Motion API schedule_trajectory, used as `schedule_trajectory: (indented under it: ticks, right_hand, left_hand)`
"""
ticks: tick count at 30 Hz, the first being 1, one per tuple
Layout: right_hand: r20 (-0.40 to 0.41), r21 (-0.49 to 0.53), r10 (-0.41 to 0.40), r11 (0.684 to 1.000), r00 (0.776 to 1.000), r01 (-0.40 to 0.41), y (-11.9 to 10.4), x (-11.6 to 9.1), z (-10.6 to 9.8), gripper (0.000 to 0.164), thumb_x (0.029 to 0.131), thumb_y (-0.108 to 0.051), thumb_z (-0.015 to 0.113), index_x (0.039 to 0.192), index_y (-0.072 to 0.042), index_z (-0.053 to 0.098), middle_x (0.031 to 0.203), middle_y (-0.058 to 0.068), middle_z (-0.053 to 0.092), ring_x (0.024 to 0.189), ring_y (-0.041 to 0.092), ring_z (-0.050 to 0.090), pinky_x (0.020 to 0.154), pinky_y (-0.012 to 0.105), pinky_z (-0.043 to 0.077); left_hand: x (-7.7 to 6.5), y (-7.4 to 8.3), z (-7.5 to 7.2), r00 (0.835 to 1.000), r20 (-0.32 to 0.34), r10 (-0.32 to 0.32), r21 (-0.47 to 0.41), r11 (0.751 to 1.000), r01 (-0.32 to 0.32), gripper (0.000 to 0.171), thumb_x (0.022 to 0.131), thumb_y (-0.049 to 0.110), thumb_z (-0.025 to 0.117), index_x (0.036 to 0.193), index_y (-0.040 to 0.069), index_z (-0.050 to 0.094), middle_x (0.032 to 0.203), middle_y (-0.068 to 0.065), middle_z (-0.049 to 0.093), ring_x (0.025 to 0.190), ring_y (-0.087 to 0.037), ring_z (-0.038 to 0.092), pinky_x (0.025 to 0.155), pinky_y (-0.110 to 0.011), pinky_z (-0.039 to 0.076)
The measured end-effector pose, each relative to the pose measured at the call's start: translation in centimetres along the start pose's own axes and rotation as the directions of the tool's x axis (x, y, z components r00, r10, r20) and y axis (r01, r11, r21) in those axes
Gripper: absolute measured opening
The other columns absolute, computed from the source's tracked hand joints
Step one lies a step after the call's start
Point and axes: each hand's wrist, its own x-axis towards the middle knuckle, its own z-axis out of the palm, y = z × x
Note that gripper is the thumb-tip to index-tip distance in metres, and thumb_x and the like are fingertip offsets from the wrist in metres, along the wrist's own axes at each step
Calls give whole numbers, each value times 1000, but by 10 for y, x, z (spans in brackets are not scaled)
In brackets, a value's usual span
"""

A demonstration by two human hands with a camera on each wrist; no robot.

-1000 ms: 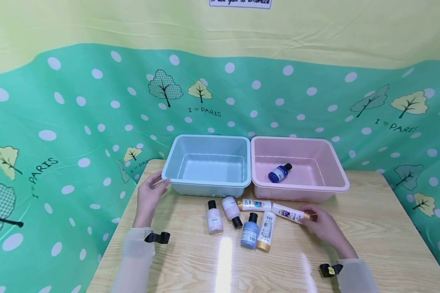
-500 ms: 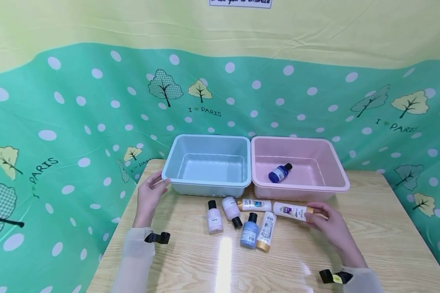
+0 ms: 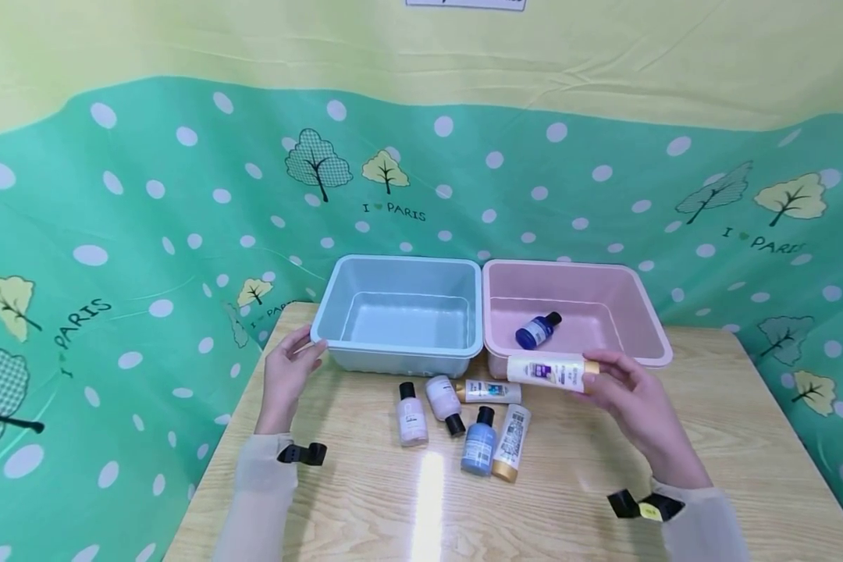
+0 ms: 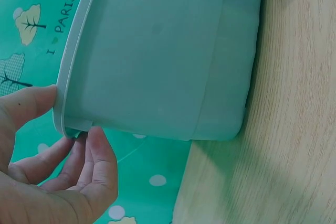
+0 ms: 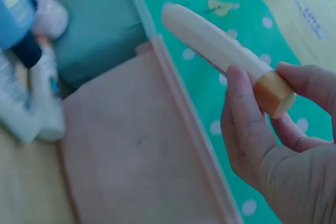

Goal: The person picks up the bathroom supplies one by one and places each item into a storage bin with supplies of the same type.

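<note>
While the left hand [image 3: 286,380] rests against the near left corner of the blue bin [image 3: 400,315], its fingers loosely extended along the rim, the head view shows the right hand [image 3: 632,406] holding a white tube with a gold cap [image 3: 552,371] in the air, lying level just in front of the near wall of the pink bin [image 3: 578,312]. The fingers pinch it at the cap end. A dark blue bottle [image 3: 537,331] lies on its side inside the pink bin. On the table [image 3: 604,499], near the two bins, lie five more: a pale pink bottle [image 3: 411,417], a second pink bottle [image 3: 445,402] with its black cap pointing near, a white tube [image 3: 488,391], a light blue bottle [image 3: 478,442] and a white tube with a barcode [image 3: 510,442] (its gold cap at the near end).

From the left wrist, the thumb and fingers [image 4: 92,174] touch the blue bin's [image 4: 163,56] rim at its corner, only lightly curled.

From the right wrist, the thumb and fingers [image 5: 242,114] close round the gold cap of the white tube [image 5: 220,48], which is held above the pink bin's [image 5: 136,150] rim; blurred bottles show at the left edge.
</note>
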Motion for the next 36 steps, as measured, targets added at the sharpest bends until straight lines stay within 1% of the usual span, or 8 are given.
schedule_trajectory:
  ticks: [3,10,13,18,21,27,31,36]
  right_hand:
    - [-9,-11,18,1000,1000,-18,-14,18,8,38,95,-7,69,131,-3,55,122,15,53,107,22,60,89,37,57]
    - [-11,-1,38,999,999,-38,-43,67,35,52,93,-13,73,136,2,48,127,20,49,113,30,56,92,39,56]
    - [3,-31,45,998,999,-45,-51,90,50,49,95,-15,71,136,-2,49,130,20,49,117,32,56,94,38,55]
    - [51,18,23,1000,998,-24,-57,130,79,45,97,-8,66,137,2,49,128,21,51,113,32,58,93,38,56]
    - [89,71,13,997,996,-19,-59,154,99,45,96,-1,64,137,6,48,126,24,52,111,35,60,91,39,57]
    - [135,38,55,997,989,-61,-57,197,135,43,96,-3,66,135,5,50,124,23,53,110,35,60,88,37,59]
    - [129,0,86,996,988,-87,-49,217,152,38,97,-4,65,132,3,53,122,22,54,107,35,62,88,39,58]
    - [121,-37,131,991,984,-128,-34,233,167,32,98,-7,64,128,1,56,118,21,56,100,32,64,88,40,59]
  left_hand:
    - [0,0,0,1000,-1,5,-2,1000,-5,58,94,25,74,144,9,52,140,-11,56,118,-24,59,87,-25,56]
    - [0,-1,1,1000,6,11,-14,1000,-11,56,94,24,73,144,9,52,140,-11,56,118,-24,59,87,-25,56]
    - [0,-1,1,1000,2,17,-11,1000,-17,56,94,24,73,145,10,52,140,-10,56,118,-24,60,87,-25,57]
    - [0,-1,1,1000,-4,26,-15,1000,-26,55,94,24,73,144,9,53,139,-11,57,118,-25,60,87,-26,57]
    - [0,-2,0,1000,-4,23,-11,1000,-23,55,94,23,74,143,9,54,138,-11,57,118,-25,60,87,-27,57]
    - [0,-2,0,1000,-3,23,-17,1000,-23,56,93,24,74,144,9,53,139,-11,57,119,-25,59,88,-27,57]
    - [0,-1,1,1000,1,30,-21,999,-30,57,93,24,74,144,8,53,140,-13,56,120,-25,59,87,-27,57]
    - [-1,-1,1,1000,-4,21,-33,999,-21,56,94,22,74,144,9,53,138,-12,57,118,-25,60,85,-26,57]
